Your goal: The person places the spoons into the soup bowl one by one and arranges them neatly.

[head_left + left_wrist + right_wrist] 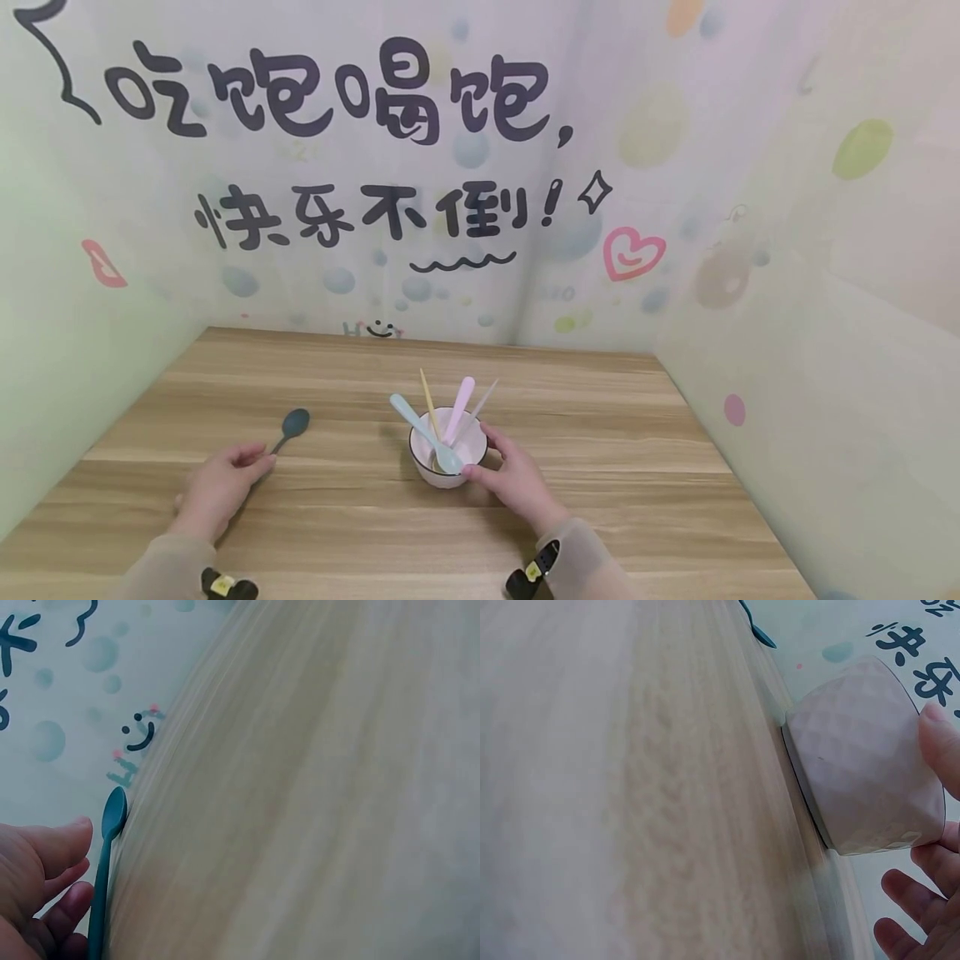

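A dark teal spoon (296, 422) lies on the left part of the table, its bowl end pointing away from me. My left hand (220, 490) is over its handle; in the left wrist view the thumb and fingers stand apart beside the handle (100, 900), not closed round it. With thumb and forefinger spread along the rim, my right hand (521, 485) holds the right side of a small white bowl (862, 761) with a dark rim. Leaning in the bowl are a light blue spoon (448, 458), a pink handle (461, 404), a thin yellow handle (428, 400) and a thin pale handle (483, 400).
The wood-grain table (600, 433) runs back to a printed backdrop (337, 167) with large dark lettering. Pale side walls (847, 400) border the table on the left and right.
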A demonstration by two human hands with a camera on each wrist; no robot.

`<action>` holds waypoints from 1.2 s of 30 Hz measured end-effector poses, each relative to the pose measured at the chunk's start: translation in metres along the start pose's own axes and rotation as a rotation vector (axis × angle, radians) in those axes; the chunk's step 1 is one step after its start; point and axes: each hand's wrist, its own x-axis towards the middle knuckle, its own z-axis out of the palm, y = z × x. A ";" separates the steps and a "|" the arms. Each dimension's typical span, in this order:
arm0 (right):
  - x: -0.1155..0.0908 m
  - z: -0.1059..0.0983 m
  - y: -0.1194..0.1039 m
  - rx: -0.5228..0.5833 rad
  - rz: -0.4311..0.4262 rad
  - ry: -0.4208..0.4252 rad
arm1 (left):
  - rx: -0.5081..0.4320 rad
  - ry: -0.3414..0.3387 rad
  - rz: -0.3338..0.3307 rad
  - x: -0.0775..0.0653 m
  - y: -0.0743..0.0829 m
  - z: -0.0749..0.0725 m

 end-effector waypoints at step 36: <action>0.000 0.001 0.002 0.016 -0.037 0.002 | 0.120 0.040 0.062 -0.005 -0.006 0.003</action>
